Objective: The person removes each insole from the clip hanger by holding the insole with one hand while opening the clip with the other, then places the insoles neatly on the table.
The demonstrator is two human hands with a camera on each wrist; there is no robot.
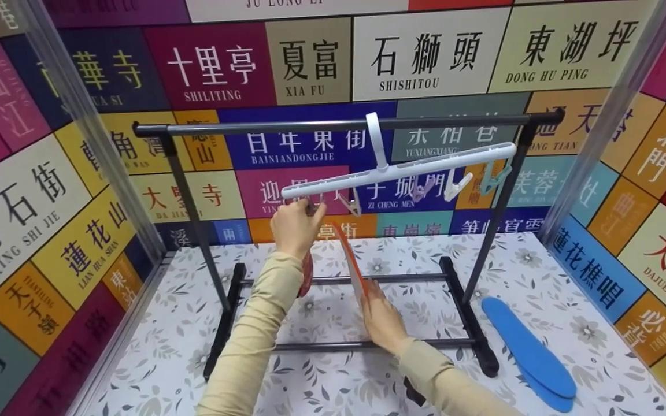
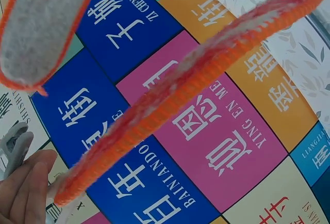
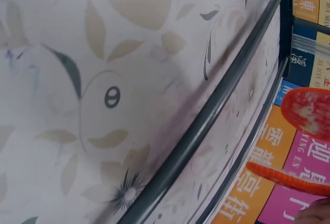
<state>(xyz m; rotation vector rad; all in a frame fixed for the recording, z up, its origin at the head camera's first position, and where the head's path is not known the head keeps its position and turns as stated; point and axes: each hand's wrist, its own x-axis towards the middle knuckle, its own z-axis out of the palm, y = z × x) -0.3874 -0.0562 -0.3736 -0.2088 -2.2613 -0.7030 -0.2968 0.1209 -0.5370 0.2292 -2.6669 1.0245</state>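
Observation:
At the left end of a white hanger (image 1: pixel 396 170), my left hand (image 1: pixel 295 228) pinches a small grey clip (image 2: pixel 18 144). A fuzzy red insole with an orange edge (image 2: pixel 191 90) hangs just below these fingers, its tip beside them; in the head view my sleeve partly covers it. My right hand (image 1: pixel 382 318) grips the lower part of a second orange-edged insole (image 1: pixel 351 260), held upright and nearly edge-on. Its grey fuzzy face (image 2: pixel 36 28) shows in the left wrist view. Only a little of the right hand shows in the right wrist view.
The hanger hooks over the top bar (image 1: pixel 252 127) of a black rack and tilts up to the right. Several clips, one of them teal (image 1: pixel 495 178), dangle from it. Blue insoles (image 1: pixel 532 355) lie overlapped on the floral tabletop (image 1: pixel 587 381) at the right.

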